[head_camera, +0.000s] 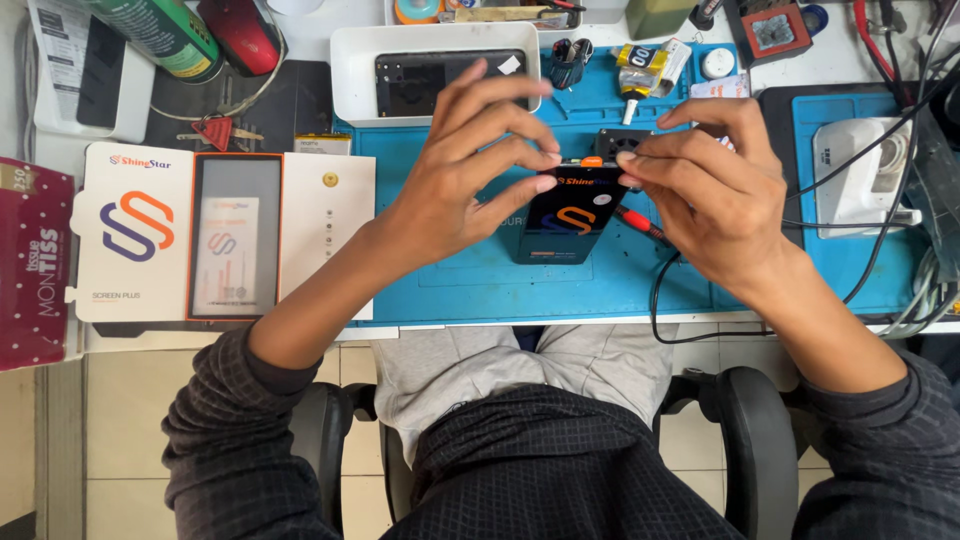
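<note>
Risk of cracking or dropping noted: the dark screen panel (572, 212), raised over the blue mat (480, 280) on the table, is pinched only at its top edge by left hand (470, 180) and right hand (710, 195) fingers closed on it, so uneven pull could flex it.

This is a small repair workshop for phones, seen from a seated person's bench. A blue work mat (480, 285) covers the desk at 12 o'clock, and a white tray (350, 70) holds a stripped phone body (440, 80). At 9 o'clock lies an opened screen package (225, 235). At 2 o'clock sit a glue tube (640, 75), cables (880, 190) and a white device (860, 175).
</note>
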